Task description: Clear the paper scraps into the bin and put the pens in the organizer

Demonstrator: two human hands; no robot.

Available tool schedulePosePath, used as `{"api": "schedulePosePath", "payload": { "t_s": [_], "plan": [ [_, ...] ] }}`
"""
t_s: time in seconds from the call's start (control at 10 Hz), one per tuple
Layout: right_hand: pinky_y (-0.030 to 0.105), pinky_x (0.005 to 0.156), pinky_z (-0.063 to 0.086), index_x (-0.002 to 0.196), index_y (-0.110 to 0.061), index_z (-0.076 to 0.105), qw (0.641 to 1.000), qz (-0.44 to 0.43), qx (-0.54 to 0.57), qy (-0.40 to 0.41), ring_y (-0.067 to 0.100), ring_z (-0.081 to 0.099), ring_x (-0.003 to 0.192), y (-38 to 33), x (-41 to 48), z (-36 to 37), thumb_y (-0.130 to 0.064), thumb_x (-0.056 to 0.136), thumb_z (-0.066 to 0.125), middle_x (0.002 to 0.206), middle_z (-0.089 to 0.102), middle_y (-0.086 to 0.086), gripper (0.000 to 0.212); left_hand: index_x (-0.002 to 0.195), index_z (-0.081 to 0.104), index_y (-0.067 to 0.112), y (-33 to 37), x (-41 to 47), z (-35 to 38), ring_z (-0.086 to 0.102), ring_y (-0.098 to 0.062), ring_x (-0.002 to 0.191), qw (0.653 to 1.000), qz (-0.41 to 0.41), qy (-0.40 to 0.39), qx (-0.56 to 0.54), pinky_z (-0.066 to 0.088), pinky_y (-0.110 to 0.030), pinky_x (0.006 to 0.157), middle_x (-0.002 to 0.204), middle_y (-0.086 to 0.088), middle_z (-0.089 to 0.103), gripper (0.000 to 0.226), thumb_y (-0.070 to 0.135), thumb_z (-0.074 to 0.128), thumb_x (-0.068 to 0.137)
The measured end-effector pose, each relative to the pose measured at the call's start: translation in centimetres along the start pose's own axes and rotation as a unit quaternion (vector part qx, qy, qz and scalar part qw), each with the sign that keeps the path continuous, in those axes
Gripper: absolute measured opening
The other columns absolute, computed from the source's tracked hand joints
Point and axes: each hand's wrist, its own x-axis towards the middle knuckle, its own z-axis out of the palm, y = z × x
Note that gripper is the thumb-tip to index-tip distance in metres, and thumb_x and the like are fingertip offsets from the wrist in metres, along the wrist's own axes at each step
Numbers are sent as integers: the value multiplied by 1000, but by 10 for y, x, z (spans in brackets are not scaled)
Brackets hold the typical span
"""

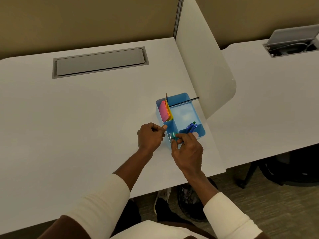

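- Steadying the blue organizer (183,111) is what the left hand (151,136) seems to be doing: it's curled mostly closed with the thumb pressing against the near left wall, not gripping anything I can make out.
- The right hand (187,149) is pinching a small teal thing (174,136) between thumb and fingertips right over the near middle compartment. Could be a pen cap or a short marker, honestly too small to tell.
- Blue and green pens (192,126) are already sitting in the near right compartment, leaning up against the divider, so that part is looking mostly done.
- Pink and orange sticky notes (165,110) are standing in the far left slot, with a pencil (183,102) lying across the far rim, tip poking out past the edge.
- The bin (191,200) is sitting on the floor under the desk (77,118) edge with crumpled scraps inside, and I'm not seeing scraps on the desk.
- My guess: the person is bracing the organizer so it isn't sliding while that last bit is going in.
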Motion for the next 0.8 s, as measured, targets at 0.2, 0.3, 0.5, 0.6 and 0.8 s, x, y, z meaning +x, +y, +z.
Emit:
{"api": "schedulePosePath", "payload": {
  "t_s": [0.2, 0.3, 0.5, 0.6, 0.8],
  "plan": [
    [32, 74, 65, 114, -8, 75, 997, -53, -52, -14, 21, 70, 97, 16, -19, -12, -34, 89, 80, 112, 69, 12, 36, 94, 76, 13, 1, 1, 1, 76, -18, 74, 1000, -2, 2, 13, 66, -44, 85, 87, -1, 79, 34, 47, 75, 91],
    [34, 70, 67, 113, -8, 78, 991, -97, -87, -15, 25, 72, 97, 21, -24, -16, -27, 88, 82, 113, 69, 16, 32, 94, 76, 13, 2, 0, 0, 76, -18, 75, 1000, -5, 9, 25, 66, -46, 86, 87, -1, 79, 34, 47, 75, 91],
    [34, 69, 67, 111, -8, 79, 988, -127, -81, -25, 26, 74, 96, 20, -25, -20, -29, 92, 66, 113, 71, 16, 31, 91, 77, 12, 4, -5, -3, 76, -20, 78, 998, -22, 22, 47, 65, -47, 86, 85, -2, 79, 43, 55, 74, 89],
    [32, 69, 67, 105, -8, 80, 988, -140, -53, -28, 26, 75, 95, 24, -29, -24, -27, 91, 67, 111, 72, 15, 26, 89, 75, 15, -5, -14, -8, 75, -16, 75, 998, -27, 23, 61, 65, -43, 86, 82, 2, 78, 43, 58, 72, 90],
    [28, 65, 65, 100, -11, 81, 979, -190, -15, -76, 20, 74, 87, 30, -39, -28, -28, 89, 72, 105, 74, 10, 22, 89, 73, 22, -47, -46, -28, 72, -14, 79, 988, 0, 10, 152, 64, -39, 86, 86, 6, 76, 27, 48, 77, 90]
  ]
}}
